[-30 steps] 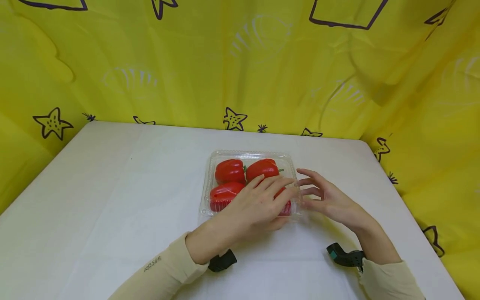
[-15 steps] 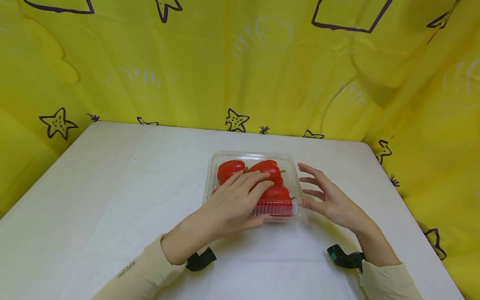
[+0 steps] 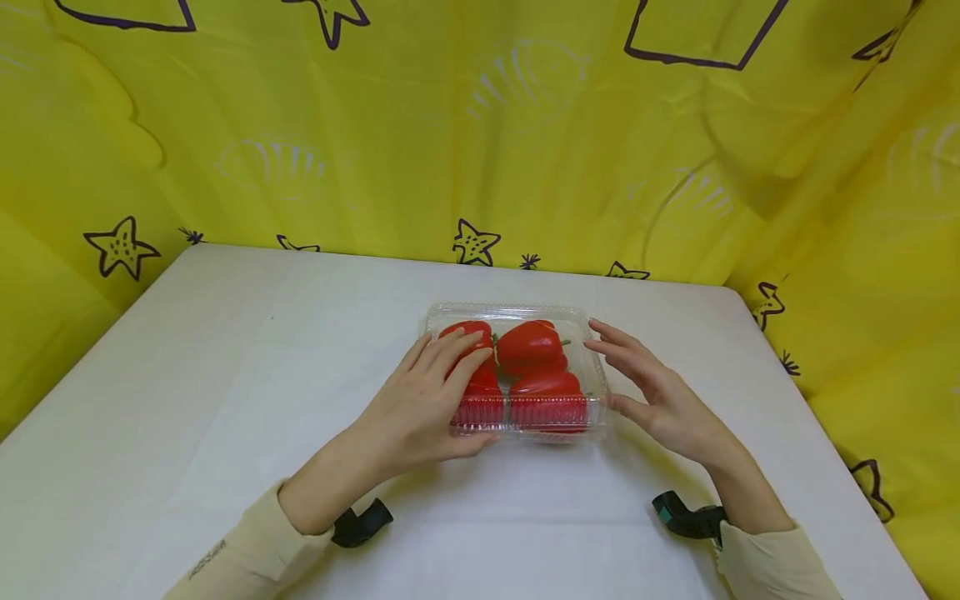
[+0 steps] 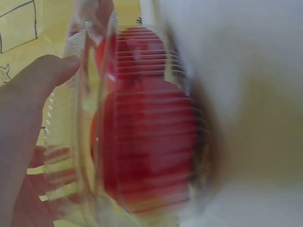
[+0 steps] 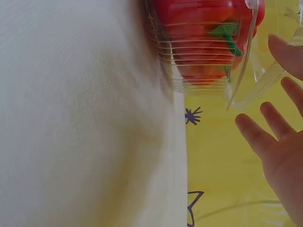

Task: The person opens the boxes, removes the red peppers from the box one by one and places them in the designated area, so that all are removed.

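Note:
A clear plastic clamshell box point(image 3: 510, 312) holds several red bell peppers point(image 3: 531, 347). My left hand point(image 3: 408, 412) lies over its left part, fingers loosely spread across the lid and thumb along the front edge, hiding part of the left peppers. At the right side of the box, my right hand point(image 3: 667, 408) is spread, its fingertips and thumb right at the edge. In the right wrist view the lid point(image 5: 265, 85) slants away from the base, leaving a gap. Behind the ridged wall, a pepper point(image 4: 147, 137) fills the middle of the left wrist view.
A white-covered table point(image 3: 247, 400) bears the box near its middle. Behind and beside it hangs a yellow curtain point(image 3: 390, 150) with starfish drawings. Each wrist carries a black camera mount, such as the right mount point(image 3: 688, 517).
My left hand has slid left across the lid, from the right part to the left part, uncovering the right peppers. My right hand has shifted slightly inward at the right edge.

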`<state>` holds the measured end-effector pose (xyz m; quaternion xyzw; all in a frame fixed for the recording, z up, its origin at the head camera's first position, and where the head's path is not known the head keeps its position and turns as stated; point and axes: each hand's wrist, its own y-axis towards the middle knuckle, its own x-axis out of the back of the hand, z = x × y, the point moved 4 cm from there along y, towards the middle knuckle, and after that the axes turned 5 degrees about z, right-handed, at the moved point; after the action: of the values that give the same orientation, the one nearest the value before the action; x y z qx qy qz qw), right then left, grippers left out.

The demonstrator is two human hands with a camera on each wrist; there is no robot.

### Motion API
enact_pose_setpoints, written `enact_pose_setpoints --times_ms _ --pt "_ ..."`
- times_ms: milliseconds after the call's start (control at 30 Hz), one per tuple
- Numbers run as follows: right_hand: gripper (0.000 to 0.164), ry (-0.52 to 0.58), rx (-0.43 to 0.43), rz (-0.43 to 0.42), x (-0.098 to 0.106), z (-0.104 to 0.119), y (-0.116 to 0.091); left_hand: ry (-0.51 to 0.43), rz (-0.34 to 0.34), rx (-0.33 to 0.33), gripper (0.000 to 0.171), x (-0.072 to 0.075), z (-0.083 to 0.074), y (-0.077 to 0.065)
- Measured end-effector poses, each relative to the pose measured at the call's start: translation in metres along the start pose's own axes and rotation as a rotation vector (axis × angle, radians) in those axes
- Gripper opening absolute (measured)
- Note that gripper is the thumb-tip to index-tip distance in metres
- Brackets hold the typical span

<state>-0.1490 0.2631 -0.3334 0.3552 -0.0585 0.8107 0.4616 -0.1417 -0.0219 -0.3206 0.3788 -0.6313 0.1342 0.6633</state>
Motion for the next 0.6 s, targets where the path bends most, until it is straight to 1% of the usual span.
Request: enact_pose_setpoints --times_ms 167,233,333,433,533,600 --pt "0.062 -0.098 -0.023 -0.007 0.0 0.0 -0.003 -0.03 0.017 0.072 0.096 -0.007 0.007 -0.007" --pt "0.059 -0.119 -0.03 -0.007 0.0 -0.001 -0.004 -0.063 0.011 0.097 0.097 -0.009 0.009 -0.011" --pt "0.058 -0.115 -0.044 -0.002 0.0 -0.002 -0.003 -0.135 -0.017 0.14 0.098 -0.012 0.012 -0.015" --pt "0.057 -0.065 -0.047 0.004 -0.001 -0.002 -0.002 -0.225 -0.039 0.2 0.103 -0.014 0.015 -0.021" --pt "0.054 0.014 -0.027 -0.003 -0.003 -0.001 -0.001 -0.319 -0.035 0.294 0.111 -0.017 0.017 -0.026" --pt "0.052 0.065 -0.014 -0.016 -0.004 -0.001 0.0 -0.407 -0.034 0.361 0.116 -0.019 0.018 -0.03"
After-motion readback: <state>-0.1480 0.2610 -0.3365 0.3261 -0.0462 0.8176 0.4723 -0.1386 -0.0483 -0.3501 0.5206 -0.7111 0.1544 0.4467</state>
